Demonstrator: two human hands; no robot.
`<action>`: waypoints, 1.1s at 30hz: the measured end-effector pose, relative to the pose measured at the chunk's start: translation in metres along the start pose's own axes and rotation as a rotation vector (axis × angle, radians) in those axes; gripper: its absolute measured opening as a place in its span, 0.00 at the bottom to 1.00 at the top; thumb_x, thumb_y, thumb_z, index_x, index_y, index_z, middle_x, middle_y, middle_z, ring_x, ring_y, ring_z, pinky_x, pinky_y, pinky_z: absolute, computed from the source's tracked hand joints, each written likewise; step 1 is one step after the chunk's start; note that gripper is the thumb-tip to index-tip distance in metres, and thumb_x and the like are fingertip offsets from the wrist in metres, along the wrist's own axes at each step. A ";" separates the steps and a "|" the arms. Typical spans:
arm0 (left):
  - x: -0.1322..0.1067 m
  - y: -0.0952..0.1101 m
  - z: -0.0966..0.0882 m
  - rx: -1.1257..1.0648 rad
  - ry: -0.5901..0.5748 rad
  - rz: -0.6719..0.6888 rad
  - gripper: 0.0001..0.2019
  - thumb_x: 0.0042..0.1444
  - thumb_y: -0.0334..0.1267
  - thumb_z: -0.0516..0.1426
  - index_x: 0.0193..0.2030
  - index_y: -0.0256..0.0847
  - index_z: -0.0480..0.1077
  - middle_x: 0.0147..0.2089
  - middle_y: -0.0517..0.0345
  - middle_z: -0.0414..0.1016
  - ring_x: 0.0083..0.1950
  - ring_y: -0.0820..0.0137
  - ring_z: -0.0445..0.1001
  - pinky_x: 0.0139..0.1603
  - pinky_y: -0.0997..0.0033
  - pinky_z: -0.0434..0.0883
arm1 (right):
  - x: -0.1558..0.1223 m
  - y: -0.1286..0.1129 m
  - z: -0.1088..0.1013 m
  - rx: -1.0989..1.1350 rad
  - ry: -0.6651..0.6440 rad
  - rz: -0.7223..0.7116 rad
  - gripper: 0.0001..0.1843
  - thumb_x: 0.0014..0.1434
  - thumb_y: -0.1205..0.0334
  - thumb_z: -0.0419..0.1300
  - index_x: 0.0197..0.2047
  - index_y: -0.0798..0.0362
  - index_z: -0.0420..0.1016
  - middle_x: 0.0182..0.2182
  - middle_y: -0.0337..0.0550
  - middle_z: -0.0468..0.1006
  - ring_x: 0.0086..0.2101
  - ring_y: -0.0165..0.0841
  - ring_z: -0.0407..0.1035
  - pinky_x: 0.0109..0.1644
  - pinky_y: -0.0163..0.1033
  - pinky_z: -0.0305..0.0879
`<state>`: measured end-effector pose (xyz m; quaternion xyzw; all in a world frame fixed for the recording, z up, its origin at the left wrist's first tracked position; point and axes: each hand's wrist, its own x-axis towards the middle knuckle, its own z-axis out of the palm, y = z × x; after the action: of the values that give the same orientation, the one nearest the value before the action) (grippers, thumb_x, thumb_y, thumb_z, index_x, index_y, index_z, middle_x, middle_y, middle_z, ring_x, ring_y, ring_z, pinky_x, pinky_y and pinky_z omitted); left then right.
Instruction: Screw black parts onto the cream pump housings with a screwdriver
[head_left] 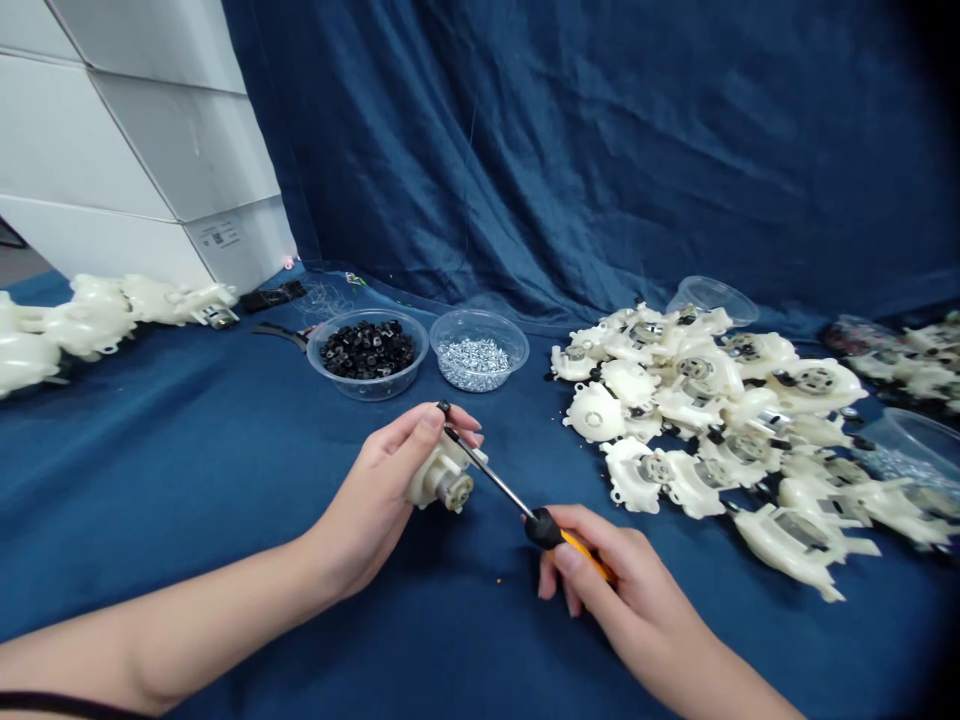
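Left hand [375,492] 1 housing [441,478], right hand [631,592] 1 screwdriver [541,527]

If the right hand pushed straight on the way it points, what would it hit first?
Probably the white part in the left hand; the right hand's screwdriver tip seems to touch it.
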<state>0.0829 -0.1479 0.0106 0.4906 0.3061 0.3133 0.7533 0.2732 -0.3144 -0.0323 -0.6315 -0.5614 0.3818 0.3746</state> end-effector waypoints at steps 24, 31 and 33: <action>-0.002 0.010 -0.008 0.006 -0.133 -0.131 0.21 0.62 0.54 0.61 0.54 0.43 0.80 0.44 0.51 0.82 0.43 0.67 0.77 0.39 0.75 0.70 | 0.033 -0.053 0.000 0.113 0.270 -0.022 0.22 0.63 0.52 0.68 0.57 0.46 0.70 0.27 0.31 0.67 0.24 0.26 0.60 0.28 0.31 0.62; 0.000 0.008 -0.006 0.052 -0.160 -0.103 0.17 0.63 0.48 0.61 0.51 0.42 0.82 0.41 0.54 0.82 0.40 0.71 0.74 0.40 0.76 0.67 | 0.088 -0.069 0.016 0.136 0.240 -0.225 0.12 0.61 0.58 0.69 0.48 0.49 0.83 0.41 0.41 0.84 0.39 0.34 0.77 0.44 0.37 0.73; 0.000 0.006 -0.007 0.063 -0.166 -0.112 0.16 0.62 0.48 0.61 0.49 0.41 0.82 0.39 0.54 0.81 0.40 0.70 0.73 0.40 0.75 0.65 | 0.090 -0.061 0.018 0.139 0.256 -0.211 0.09 0.62 0.57 0.68 0.44 0.51 0.82 0.35 0.40 0.83 0.34 0.32 0.75 0.39 0.35 0.71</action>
<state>0.0769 -0.1422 0.0144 0.5202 0.2793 0.2190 0.7768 0.2380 -0.2181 0.0097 -0.5852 -0.5444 0.2948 0.5237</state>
